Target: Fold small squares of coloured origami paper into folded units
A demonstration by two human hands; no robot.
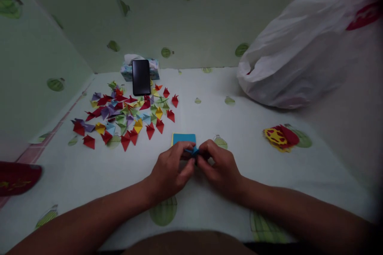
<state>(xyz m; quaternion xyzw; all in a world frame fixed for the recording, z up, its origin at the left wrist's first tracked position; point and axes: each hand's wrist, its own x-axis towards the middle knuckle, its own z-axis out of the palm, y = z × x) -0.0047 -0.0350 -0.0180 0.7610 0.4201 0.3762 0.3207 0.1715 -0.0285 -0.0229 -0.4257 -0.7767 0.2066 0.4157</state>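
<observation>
A small piece of folded blue paper (194,151) is pinched between my two hands, partly covered by the fingers. My left hand (173,167) grips it from the left with thumb and forefinger, and my right hand (220,166) does the same from the right. Just behind the fingers lies a stack of square paper (184,139), blue on top with a yellow edge showing at its left. To the left, many small folded paper cranes (125,117) in red, yellow, green, purple and blue are spread over the surface.
A dark phone (141,77) leans on a tissue box (127,72) at the back. On the right stand a large white plastic bag (287,59) and a red and yellow cut-out (279,137). A dark red object (19,178) sits at the left edge. Patterned walls enclose the back and left.
</observation>
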